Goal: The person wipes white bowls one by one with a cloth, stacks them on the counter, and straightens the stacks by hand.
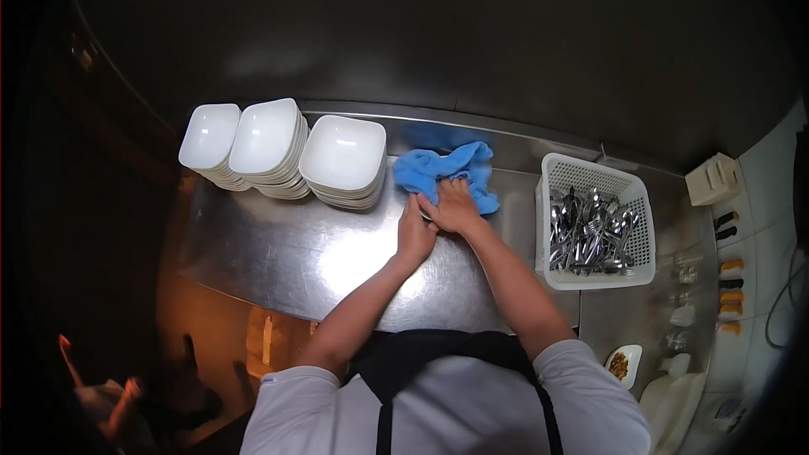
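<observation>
A crumpled blue cloth (425,173) is bunched over the steel counter (278,236). My right hand (455,206) is pressed into it, fingers partly hidden in the folds. My left hand (417,232) is closed at the cloth's near edge, beside the right, with its thumb on top. A thin pale edge shows between the hands, like the rim of a dish; the cloth and fingers hide the rest. Just left of the cloth stands a stack of white square bowls (344,152), with a second stack (268,136) and a third stack (211,136) further left.
On the right sits a white perforated basket (642,236) holding many spoons and forks (590,232). A small white dish of food (619,366) lies at the lower right. Knives (730,285) line the right wall near a beige block (713,181). Another person's arm (126,400) shows at lower left.
</observation>
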The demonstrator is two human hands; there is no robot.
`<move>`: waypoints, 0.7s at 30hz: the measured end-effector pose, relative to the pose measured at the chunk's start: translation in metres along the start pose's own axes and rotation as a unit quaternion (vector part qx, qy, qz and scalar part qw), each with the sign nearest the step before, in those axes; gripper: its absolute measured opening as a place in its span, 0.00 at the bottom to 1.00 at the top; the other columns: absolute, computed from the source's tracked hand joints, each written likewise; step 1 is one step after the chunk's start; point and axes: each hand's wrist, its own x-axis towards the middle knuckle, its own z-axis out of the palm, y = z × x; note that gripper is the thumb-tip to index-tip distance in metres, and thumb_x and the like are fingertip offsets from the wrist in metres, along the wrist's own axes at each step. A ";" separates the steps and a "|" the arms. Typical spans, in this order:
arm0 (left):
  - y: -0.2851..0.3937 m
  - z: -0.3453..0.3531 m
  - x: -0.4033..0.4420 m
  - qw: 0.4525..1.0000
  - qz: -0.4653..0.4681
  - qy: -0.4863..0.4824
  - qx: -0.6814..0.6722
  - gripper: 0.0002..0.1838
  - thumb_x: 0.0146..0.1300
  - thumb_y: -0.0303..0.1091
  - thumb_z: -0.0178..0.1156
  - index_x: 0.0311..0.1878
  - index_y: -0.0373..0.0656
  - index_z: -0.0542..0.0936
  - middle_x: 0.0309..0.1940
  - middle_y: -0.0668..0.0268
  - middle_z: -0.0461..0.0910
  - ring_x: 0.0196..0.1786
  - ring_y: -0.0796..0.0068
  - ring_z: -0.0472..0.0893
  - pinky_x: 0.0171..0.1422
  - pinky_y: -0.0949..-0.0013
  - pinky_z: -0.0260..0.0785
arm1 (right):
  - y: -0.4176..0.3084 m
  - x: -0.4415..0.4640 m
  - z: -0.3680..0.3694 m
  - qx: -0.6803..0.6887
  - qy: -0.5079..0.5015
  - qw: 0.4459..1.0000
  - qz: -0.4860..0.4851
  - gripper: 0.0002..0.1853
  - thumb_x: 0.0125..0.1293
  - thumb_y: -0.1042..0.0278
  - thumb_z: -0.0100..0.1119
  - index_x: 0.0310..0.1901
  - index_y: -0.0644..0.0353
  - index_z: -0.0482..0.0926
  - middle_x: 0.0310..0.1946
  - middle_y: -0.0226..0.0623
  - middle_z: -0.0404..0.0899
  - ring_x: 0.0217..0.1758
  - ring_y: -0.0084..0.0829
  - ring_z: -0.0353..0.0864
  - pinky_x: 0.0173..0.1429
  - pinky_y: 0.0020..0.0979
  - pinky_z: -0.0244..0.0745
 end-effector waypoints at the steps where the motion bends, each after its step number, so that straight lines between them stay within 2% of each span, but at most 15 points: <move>1: 0.004 -0.005 0.001 1.000 0.001 -0.009 -0.013 0.42 0.58 0.24 0.69 0.74 0.36 0.60 0.59 0.44 0.77 0.51 0.50 0.84 0.56 0.59 0.76 | -0.010 0.003 -0.015 0.033 -0.076 0.995 0.049 0.40 0.70 0.33 0.45 0.65 0.65 0.73 0.64 0.59 0.71 0.69 0.59 0.64 0.75 0.49 0.56; 2: 0.010 -0.010 0.004 0.999 0.008 -0.016 -0.034 0.40 0.57 0.27 0.69 0.72 0.36 0.62 0.57 0.40 0.77 0.58 0.38 0.79 0.59 0.52 0.74 | -0.032 0.009 -0.049 0.068 -0.150 0.981 0.103 0.40 0.71 0.32 0.43 0.65 0.65 0.73 0.64 0.60 0.71 0.68 0.58 0.66 0.75 0.49 0.57; 3: 0.008 -0.011 0.003 0.999 -0.018 -0.036 -0.021 0.40 0.57 0.26 0.70 0.72 0.36 0.62 0.56 0.42 0.79 0.57 0.43 0.80 0.58 0.54 0.74 | -0.047 0.015 -0.069 0.102 -0.216 0.958 0.156 0.41 0.71 0.32 0.41 0.65 0.65 0.73 0.64 0.60 0.72 0.67 0.58 0.67 0.75 0.50 0.58; 4: 0.007 -0.012 0.005 0.998 -0.040 -0.053 -0.010 0.41 0.57 0.26 0.70 0.72 0.36 0.62 0.55 0.44 0.80 0.56 0.48 0.82 0.56 0.55 0.75 | -0.040 0.010 -0.040 0.113 -0.132 0.972 0.156 0.37 0.70 0.36 0.50 0.63 0.66 0.75 0.59 0.58 0.77 0.61 0.51 0.77 0.68 0.45 0.69; 5: 0.008 -0.011 0.007 0.996 -0.062 -0.067 -0.002 0.41 0.57 0.26 0.71 0.72 0.36 0.62 0.54 0.45 0.81 0.56 0.53 0.84 0.55 0.57 0.76 | -0.032 0.013 -0.043 0.235 -0.159 0.942 0.180 0.35 0.69 0.38 0.54 0.60 0.67 0.77 0.56 0.57 0.79 0.57 0.51 0.79 0.64 0.43 0.72; 7: 0.012 -0.019 -0.003 0.998 -0.024 -0.061 -0.008 0.44 0.56 0.28 0.74 0.73 0.33 0.60 0.57 0.44 0.79 0.56 0.52 0.84 0.56 0.56 0.76 | -0.020 0.018 -0.061 0.469 -0.213 0.828 0.219 0.32 0.67 0.42 0.61 0.54 0.69 0.80 0.50 0.56 0.83 0.50 0.52 0.84 0.56 0.41 0.77; 8: 0.013 -0.025 -0.006 0.998 -0.006 -0.059 -0.007 0.46 0.55 0.30 0.75 0.73 0.32 0.59 0.58 0.43 0.78 0.56 0.51 0.83 0.57 0.56 0.76 | -0.020 0.020 -0.070 0.599 -0.165 0.751 0.223 0.26 0.64 0.49 0.67 0.50 0.68 0.82 0.43 0.53 0.86 0.44 0.49 0.86 0.49 0.37 0.79; 11: -0.002 -0.018 -0.013 0.999 0.028 0.006 0.022 0.53 0.52 0.34 0.78 0.74 0.26 0.55 0.62 0.39 0.74 0.57 0.50 0.83 0.60 0.57 0.75 | -0.026 0.034 -0.123 0.339 -0.087 0.915 0.200 0.25 0.65 0.48 0.66 0.49 0.66 0.83 0.44 0.53 0.85 0.45 0.48 0.85 0.51 0.39 0.79; 12: 0.005 -0.023 -0.014 0.997 0.029 -0.015 0.066 0.56 0.51 0.35 0.78 0.74 0.23 0.52 0.64 0.36 0.70 0.57 0.47 0.82 0.61 0.56 0.74 | -0.013 0.036 -0.107 0.226 -0.022 0.967 0.113 0.30 0.66 0.42 0.62 0.57 0.63 0.81 0.55 0.54 0.81 0.58 0.49 0.80 0.64 0.44 0.73; 14: 0.011 -0.021 -0.012 0.997 0.011 -0.016 0.072 0.54 0.50 0.36 0.78 0.73 0.24 0.55 0.61 0.35 0.73 0.60 0.41 0.77 0.64 0.52 0.70 | -0.001 0.024 -0.072 0.013 -0.055 0.998 0.007 0.35 0.67 0.39 0.58 0.63 0.63 0.76 0.62 0.54 0.75 0.65 0.53 0.72 0.72 0.45 0.61; 15: 0.014 -0.021 -0.011 0.997 0.002 -0.017 0.074 0.53 0.50 0.37 0.78 0.72 0.24 0.56 0.59 0.35 0.74 0.61 0.38 0.75 0.66 0.50 0.68 | 0.002 0.015 -0.056 -0.095 -0.071 0.992 -0.046 0.38 0.67 0.37 0.56 0.66 0.63 0.73 0.66 0.54 0.71 0.68 0.55 0.68 0.76 0.46 0.56; 16: 0.017 -0.023 -0.007 0.997 -0.007 -0.020 0.077 0.50 0.52 0.36 0.77 0.72 0.26 0.58 0.58 0.36 0.75 0.60 0.38 0.76 0.64 0.50 0.69 | -0.004 0.009 -0.049 -0.055 -0.151 0.987 -0.022 0.42 0.68 0.32 0.50 0.69 0.64 0.69 0.71 0.56 0.63 0.76 0.55 0.56 0.81 0.46 0.41; 19: 0.014 -0.026 -0.006 0.998 -0.032 -0.023 0.046 0.42 0.55 0.33 0.73 0.70 0.30 0.63 0.55 0.39 0.77 0.57 0.38 0.77 0.60 0.50 0.71 | -0.026 0.005 -0.036 0.109 -0.199 0.970 0.085 0.44 0.69 0.31 0.46 0.70 0.66 0.69 0.73 0.57 0.62 0.77 0.55 0.56 0.83 0.47 0.38; 20: 0.010 -0.025 -0.002 0.999 -0.023 -0.021 0.015 0.40 0.56 0.32 0.72 0.69 0.31 0.64 0.54 0.40 0.78 0.56 0.38 0.78 0.59 0.49 0.71 | -0.036 0.000 -0.032 0.067 -0.139 0.985 0.081 0.43 0.70 0.32 0.46 0.67 0.70 0.71 0.70 0.61 0.64 0.75 0.55 0.61 0.81 0.48 0.45; 21: 0.009 -0.025 0.004 1.000 -0.011 -0.017 -0.018 0.37 0.57 0.31 0.70 0.68 0.33 0.65 0.53 0.41 0.79 0.55 0.38 0.78 0.58 0.49 0.71 | -0.042 0.005 -0.038 0.078 -0.157 0.979 0.103 0.42 0.70 0.32 0.46 0.65 0.70 0.73 0.67 0.61 0.68 0.71 0.55 0.65 0.78 0.48 0.50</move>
